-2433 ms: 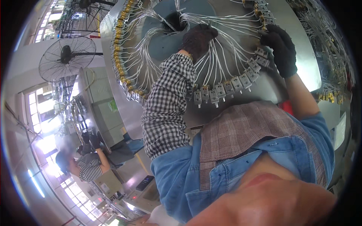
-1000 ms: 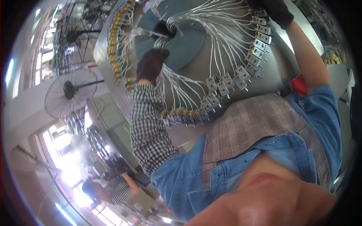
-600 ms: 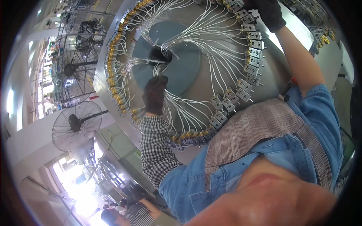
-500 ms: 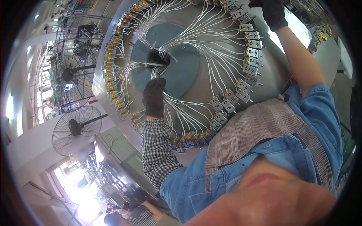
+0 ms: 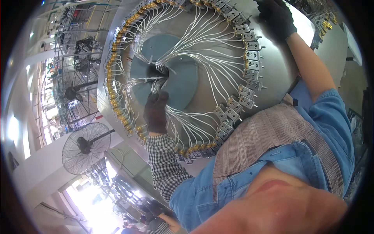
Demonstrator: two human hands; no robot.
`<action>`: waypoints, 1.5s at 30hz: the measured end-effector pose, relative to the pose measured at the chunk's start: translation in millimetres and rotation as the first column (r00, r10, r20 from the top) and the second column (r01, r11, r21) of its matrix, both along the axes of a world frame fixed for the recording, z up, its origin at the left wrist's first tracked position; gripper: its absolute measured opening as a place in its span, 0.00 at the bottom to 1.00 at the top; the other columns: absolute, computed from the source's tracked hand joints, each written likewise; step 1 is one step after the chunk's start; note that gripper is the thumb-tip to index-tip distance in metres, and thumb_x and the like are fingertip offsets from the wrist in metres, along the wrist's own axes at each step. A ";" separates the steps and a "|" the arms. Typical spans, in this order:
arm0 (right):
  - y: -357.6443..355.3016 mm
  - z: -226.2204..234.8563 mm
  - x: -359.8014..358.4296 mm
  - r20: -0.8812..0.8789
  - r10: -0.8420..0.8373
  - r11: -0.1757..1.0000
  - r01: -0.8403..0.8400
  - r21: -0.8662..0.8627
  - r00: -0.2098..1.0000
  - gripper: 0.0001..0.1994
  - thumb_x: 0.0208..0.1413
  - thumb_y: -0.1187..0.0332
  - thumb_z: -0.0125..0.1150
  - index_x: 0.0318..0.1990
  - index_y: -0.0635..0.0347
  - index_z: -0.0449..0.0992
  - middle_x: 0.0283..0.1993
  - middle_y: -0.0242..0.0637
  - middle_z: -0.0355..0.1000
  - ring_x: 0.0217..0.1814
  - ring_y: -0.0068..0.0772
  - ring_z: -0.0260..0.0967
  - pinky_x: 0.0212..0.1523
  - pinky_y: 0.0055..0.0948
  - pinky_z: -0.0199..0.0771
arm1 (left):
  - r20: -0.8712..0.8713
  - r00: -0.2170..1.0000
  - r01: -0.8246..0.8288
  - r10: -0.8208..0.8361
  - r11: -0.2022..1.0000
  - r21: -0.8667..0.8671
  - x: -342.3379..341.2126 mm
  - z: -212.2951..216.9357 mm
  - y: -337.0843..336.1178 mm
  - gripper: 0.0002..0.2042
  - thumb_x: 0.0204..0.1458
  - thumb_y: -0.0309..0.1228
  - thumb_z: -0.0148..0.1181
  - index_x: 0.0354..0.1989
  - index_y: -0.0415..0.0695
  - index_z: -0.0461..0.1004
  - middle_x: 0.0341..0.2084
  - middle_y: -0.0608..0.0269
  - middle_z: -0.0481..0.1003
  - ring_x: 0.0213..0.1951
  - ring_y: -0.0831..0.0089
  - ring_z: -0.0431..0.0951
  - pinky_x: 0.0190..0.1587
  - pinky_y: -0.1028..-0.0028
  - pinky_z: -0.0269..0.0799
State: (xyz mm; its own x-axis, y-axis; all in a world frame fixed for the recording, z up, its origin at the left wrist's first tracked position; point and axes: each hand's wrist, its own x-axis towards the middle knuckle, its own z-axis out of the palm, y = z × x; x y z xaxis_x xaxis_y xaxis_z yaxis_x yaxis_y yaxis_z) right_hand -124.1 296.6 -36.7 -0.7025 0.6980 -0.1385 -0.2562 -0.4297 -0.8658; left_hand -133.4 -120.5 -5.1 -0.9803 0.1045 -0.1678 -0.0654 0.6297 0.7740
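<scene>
Since the earlier frame, the right hand (image 5: 277, 18) has drawn away from the ring of metal blocks (image 5: 252, 55). The left hand (image 5: 156, 112) has its gloved fingers closed round a white wire bundle (image 5: 157, 85), hiding its middle; just above them it enters the grey disc's (image 5: 186, 84) dark centre, lost to sight. Farther right, past the blocks, the other glove's fingers blur together at the upper edge, their state impossible to tell.
</scene>
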 end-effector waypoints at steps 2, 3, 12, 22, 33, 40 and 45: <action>1.1 1.4 2.4 -0.056 0.029 0.996 -0.034 -0.087 0.998 0.09 0.54 0.69 0.52 0.42 0.60 0.70 0.24 0.32 0.66 0.20 0.21 0.62 0.22 0.25 0.67 | 0.031 0.998 0.066 -0.063 0.986 -0.150 -1.4 8.6 1.4 0.15 0.49 0.38 0.58 0.34 0.36 0.75 0.33 0.59 0.71 0.40 0.70 0.70 0.44 0.72 0.66; 8.7 -6.2 4.3 -0.051 0.015 0.996 -0.020 -0.091 0.999 0.09 0.54 0.69 0.52 0.42 0.60 0.70 0.24 0.32 0.66 0.20 0.21 0.62 0.22 0.25 0.67 | -0.055 0.998 0.023 -0.040 0.961 -0.276 4.8 17.7 13.3 0.12 0.52 0.35 0.56 0.34 0.35 0.75 0.35 0.58 0.70 0.42 0.72 0.69 0.47 0.72 0.64; 29.4 -14.3 0.7 -0.124 -0.127 -0.057 0.118 0.991 0.984 0.18 0.35 0.73 0.62 0.39 0.62 0.71 0.27 0.36 0.69 0.29 0.30 0.69 0.29 0.26 0.72 | -0.070 0.994 0.111 -0.087 0.820 0.561 -13.9 17.3 89.6 0.05 0.52 0.22 0.52 0.35 0.36 0.73 0.40 0.58 0.71 0.37 0.72 0.73 0.40 0.74 0.72; 49.1 -3.3 -28.7 -0.135 0.212 -0.357 0.205 0.911 0.968 0.15 0.27 0.69 0.69 0.18 0.54 0.65 0.20 0.35 0.62 0.29 0.43 0.68 0.37 0.39 0.74 | 0.233 0.928 -0.122 -0.290 0.353 0.927 -55.2 -37.3 201.8 0.04 0.54 0.24 0.53 0.36 0.38 0.68 0.33 0.64 0.67 0.32 0.76 0.71 0.33 0.74 0.75; 73.8 -13.7 -25.9 0.019 0.615 0.779 -0.603 -0.174 0.788 0.13 0.53 0.74 0.53 0.47 0.63 0.67 0.31 0.46 0.73 0.27 0.42 0.73 0.30 0.35 0.77 | 0.167 0.985 -0.152 -0.046 0.231 0.961 -45.0 -42.9 247.7 0.10 0.55 0.31 0.51 0.38 0.37 0.65 0.37 0.55 0.69 0.42 0.59 0.74 0.43 0.55 0.77; 72.0 -14.8 -30.6 0.150 0.627 0.772 -0.585 -0.248 0.764 0.13 0.51 0.75 0.56 0.45 0.64 0.69 0.32 0.44 0.72 0.27 0.38 0.73 0.29 0.33 0.77 | 0.106 0.969 -0.091 -0.223 0.076 0.993 -41.6 -65.1 242.6 0.13 0.57 0.33 0.51 0.48 0.43 0.64 0.46 0.54 0.69 0.47 0.55 0.73 0.48 0.52 0.73; 74.3 -17.8 -37.9 0.155 0.705 0.709 -0.679 -0.192 0.692 0.13 0.52 0.76 0.56 0.47 0.64 0.69 0.33 0.43 0.72 0.28 0.36 0.73 0.29 0.32 0.77 | 0.228 0.954 -0.225 -0.196 0.037 0.974 -42.3 -64.0 240.1 0.16 0.56 0.33 0.51 0.53 0.46 0.61 0.49 0.54 0.69 0.51 0.51 0.70 0.50 0.48 0.69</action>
State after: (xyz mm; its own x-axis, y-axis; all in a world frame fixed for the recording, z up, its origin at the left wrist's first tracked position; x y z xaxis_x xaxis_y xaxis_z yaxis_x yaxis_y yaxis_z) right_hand -162.0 370.9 -54.5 -0.9261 -0.0042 -0.3772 0.3266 -0.5095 -0.7961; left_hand -175.6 119.6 -69.1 -0.9250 0.3605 -0.1205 -0.3585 -0.7221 0.5917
